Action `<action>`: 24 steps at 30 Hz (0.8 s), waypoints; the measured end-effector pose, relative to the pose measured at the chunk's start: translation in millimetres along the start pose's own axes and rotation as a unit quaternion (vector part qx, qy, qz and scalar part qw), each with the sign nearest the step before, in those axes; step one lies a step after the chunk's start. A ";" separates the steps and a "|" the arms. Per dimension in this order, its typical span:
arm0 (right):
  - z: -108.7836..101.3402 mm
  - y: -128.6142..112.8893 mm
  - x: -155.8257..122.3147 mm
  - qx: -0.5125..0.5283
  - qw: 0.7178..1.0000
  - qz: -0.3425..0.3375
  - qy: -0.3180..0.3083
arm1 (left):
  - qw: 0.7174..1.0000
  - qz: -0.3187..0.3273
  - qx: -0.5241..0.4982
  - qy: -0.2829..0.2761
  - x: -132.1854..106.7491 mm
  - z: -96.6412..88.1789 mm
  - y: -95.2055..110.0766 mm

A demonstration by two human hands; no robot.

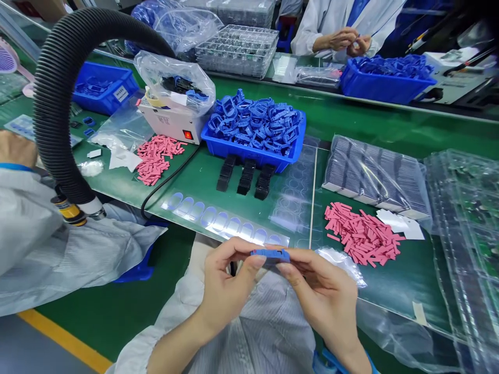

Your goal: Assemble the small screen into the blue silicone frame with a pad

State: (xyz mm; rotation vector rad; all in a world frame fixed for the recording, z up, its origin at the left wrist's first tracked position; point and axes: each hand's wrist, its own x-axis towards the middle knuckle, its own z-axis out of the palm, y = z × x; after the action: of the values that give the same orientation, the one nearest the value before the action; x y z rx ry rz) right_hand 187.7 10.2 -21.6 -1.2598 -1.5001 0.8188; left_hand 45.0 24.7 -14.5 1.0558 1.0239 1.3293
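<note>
Between my two hands, just off the table's front edge, is a small blue plastic casing [271, 254], seen edge-on with a dark slot and a bit of red at its left. My left hand [230, 280] pinches its left end between thumb and fingers. The right end is pinched by my right hand [322, 288]. What lies on the casing's far face is hidden. Right beyond my fingers lies a clear strip of oval film stickers [206, 214]. A blue bin [249, 155] heaped with blue plastic frames [257, 122] stands farther back.
Black stacked pieces [246, 177] lie before the bin. Pink strips [362, 234] are piled right, more pink strips [158, 156] left. Bagged grey parts [376, 174] and clear trays [468, 234] sit right. A black hose [52, 104] arches left near a co-worker's sleeve [35, 244].
</note>
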 end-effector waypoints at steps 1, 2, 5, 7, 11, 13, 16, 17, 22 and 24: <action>2.8 0.4 0.1 -0.010 1.000 -0.002 -0.003 | 1.000 0.009 -0.004 0.015 -0.7 0.5 -2.5; 5.8 0.7 -0.1 -0.026 1.000 -0.010 0.002 | 0.999 0.017 -0.010 0.028 -1.5 1.3 -5.1; 12.4 1.2 -2.1 -0.075 0.994 -0.052 0.062 | 0.999 0.023 -0.025 0.035 -4.2 3.4 -9.9; 11.1 1.7 -3.7 -0.076 0.992 -0.067 0.080 | 0.999 0.027 -0.014 0.013 -5.5 2.4 -9.6; -6.7 1.9 -2.1 -0.067 0.993 -0.095 -0.018 | 0.995 0.079 0.045 -0.040 -6.0 -7.7 -3.0; -17.6 1.5 1.1 -0.064 0.988 -0.112 -0.087 | 0.991 0.095 0.063 -0.072 -5.0 -13.7 1.1; -28.7 0.8 6.1 -0.066 0.981 -0.140 -0.118 | 0.988 0.074 0.068 -0.115 -1.4 -20.4 6.6; -30.5 0.8 7.2 -0.077 0.978 -0.158 -0.116 | 0.988 0.056 0.068 -0.124 0.2 -21.9 8.3; -27.4 4.8 5.1 -0.140 0.955 -0.245 -0.095 | 0.986 -0.021 0.086 -0.138 4.6 -26.4 14.7; -21.8 6.7 0.9 -0.105 0.974 -0.188 -0.071 | 0.988 0.006 0.102 -0.115 3.4 -26.5 15.1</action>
State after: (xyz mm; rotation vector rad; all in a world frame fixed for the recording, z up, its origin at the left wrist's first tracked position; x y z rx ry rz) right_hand 210.5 10.8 -21.0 -1.0345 -1.9078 0.5171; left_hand 15.7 27.7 -5.8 1.3371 0.9939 1.0994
